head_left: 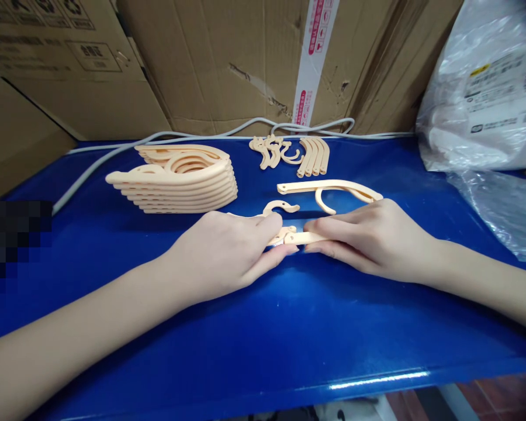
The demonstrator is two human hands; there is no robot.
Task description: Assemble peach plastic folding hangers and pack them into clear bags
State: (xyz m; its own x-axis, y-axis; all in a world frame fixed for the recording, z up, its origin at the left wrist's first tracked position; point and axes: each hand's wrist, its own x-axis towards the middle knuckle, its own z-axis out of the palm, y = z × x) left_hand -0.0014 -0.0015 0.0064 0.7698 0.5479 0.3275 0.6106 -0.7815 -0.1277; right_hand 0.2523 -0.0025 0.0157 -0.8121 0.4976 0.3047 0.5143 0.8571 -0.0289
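Observation:
Low over the blue table, my left hand [228, 251] is closed on a cream plastic folding hanger piece; its curved hook [281, 206] sticks out above the thumb. My right hand [372, 237] pinches a cream hanger arm [305, 237], whose end meets the piece at my left fingertips. Whether the two are joined I cannot tell, as the fingers cover much of both. Just behind my right hand lies another cream hanger part [328, 186], a long arm with a curved hook below it.
A stack of folded cream hangers [179, 187] stands at the left. Loose hooks [269, 151] and several curved arms [313, 156] lie at the back. Behind them run a white cable [210, 135] and cardboard boxes [228, 64]. Plastic-wrapped packaging [486, 93] sits at the right.

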